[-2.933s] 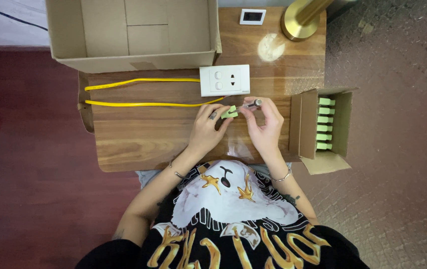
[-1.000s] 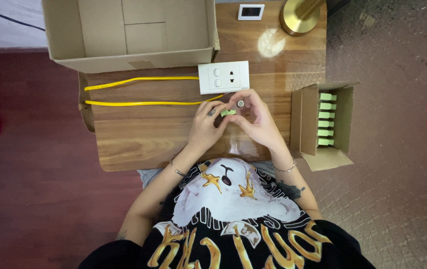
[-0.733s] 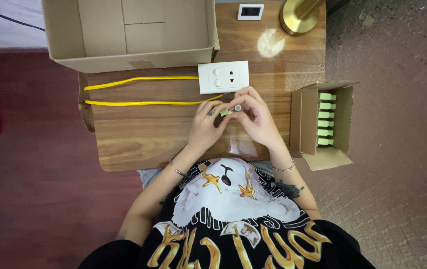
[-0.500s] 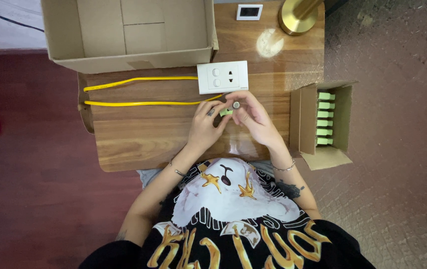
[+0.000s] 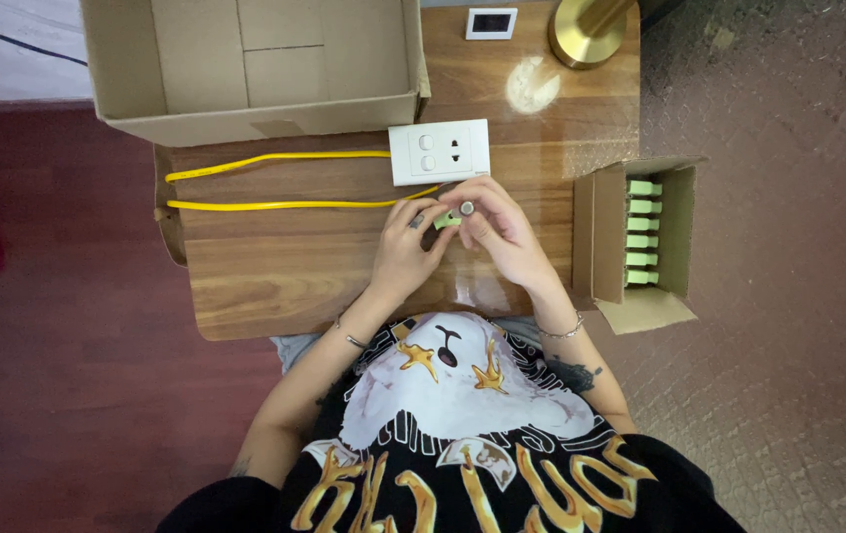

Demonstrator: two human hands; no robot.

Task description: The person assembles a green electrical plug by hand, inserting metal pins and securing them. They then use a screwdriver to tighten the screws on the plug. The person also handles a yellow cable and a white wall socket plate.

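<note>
Far left on the wooden table [image 5: 275,286], two runs of yellow cable [image 5: 275,204] lay stretched side by side, one above the other, both heading right toward the middle. Above them sat the big open cardboard box [image 5: 245,109], its front wall resting on the table's far part. Moving in, the left hand [image 5: 405,252] was curled over the near end of the lower cable run, fingers bent and pinching a small pale-green piece [image 5: 446,221], thumb tucked underneath. Just beyond the knuckles lay the white socket plate [image 5: 440,152], flat on the wood, apart from both hands, with the cable running up to its lower edge. And there was the right hand [image 5: 504,237], meeting the left right in the centre of the table, fingers closed around a small round grey-tipped part [image 5: 466,208] pressed against the green piece; whether that part was a separate thing or the green piece's own end could not be told from that height. Both hands were clenched on that little assembly, fingertips touching. Further right, beside the table's edge, a small open carton [image 5: 605,237] held a neat column of green pieces [image 5: 643,232], well apart from the hands. Up top, a brass lamp base [image 5: 586,35] stood near a small white frame [image 5: 491,23].
</note>
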